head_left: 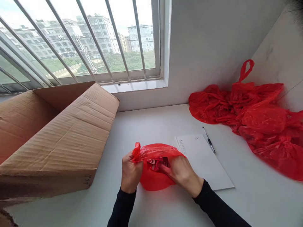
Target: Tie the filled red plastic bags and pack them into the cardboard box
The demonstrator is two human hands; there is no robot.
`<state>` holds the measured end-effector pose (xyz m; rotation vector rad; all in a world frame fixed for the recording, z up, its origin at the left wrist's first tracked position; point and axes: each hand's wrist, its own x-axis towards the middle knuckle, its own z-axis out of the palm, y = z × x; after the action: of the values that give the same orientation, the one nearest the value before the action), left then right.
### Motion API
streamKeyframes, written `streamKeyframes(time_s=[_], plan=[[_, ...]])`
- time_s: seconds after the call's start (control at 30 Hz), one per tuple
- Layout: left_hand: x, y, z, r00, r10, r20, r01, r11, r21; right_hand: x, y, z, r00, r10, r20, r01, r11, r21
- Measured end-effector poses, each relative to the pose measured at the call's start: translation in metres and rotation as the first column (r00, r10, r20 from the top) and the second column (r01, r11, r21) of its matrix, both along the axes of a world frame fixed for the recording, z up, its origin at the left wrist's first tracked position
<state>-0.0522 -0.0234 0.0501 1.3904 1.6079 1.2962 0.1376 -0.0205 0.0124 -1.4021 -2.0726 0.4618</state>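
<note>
- Well left of the writing pad (210, 167), the cardboard box (71, 135) stands open; elbow room matters on that side.
- Nearer the pad, I see the left hand (131, 171) gripping the gathered rim of a red bag (156, 185), fingers curled round the film; a firm, gentle pinch suits such thin plastic.
- The bag sits just left of the pad, its mouth open and small wrapped packets (152, 164) showing inside; a wide mouth helps sight.
- The right hand (183, 171), by the pad's left edge, reaches into the bag; its thumb is at the packets, but I cannot tell whether the hidden fingers grip any. Slow, low fingers would spare the film.
- Along the pad's right side lies a pen (209, 140); farther right, bulging red bags (262, 116).
</note>
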Motion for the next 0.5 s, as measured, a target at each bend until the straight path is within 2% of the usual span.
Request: streamKeyframes(time_s=[0.13,0.23,0.4,0.5], plan=[[-0.004,-0.004,-0.006,0.987,-0.086,0.132,0.093,0.994,-0.051,0.0,0.003,0.0,0.998,-0.058,0.002,0.058,0.997,-0.049],[-0.004,-0.008,-0.005,0.966,-0.152,0.209,0.171,0.983,-0.073,0.001,0.004,0.003,0.993,-0.115,0.003,0.114,0.989,-0.089],[0.0,-0.011,0.004,0.914,-0.237,0.33,0.246,0.969,0.015,0.006,0.002,0.012,0.972,-0.23,0.048,0.234,0.965,-0.122],[-0.001,-0.013,0.001,0.884,-0.263,0.386,0.272,0.962,0.03,0.012,0.001,0.016,0.978,-0.209,0.02,0.21,0.973,-0.1]])
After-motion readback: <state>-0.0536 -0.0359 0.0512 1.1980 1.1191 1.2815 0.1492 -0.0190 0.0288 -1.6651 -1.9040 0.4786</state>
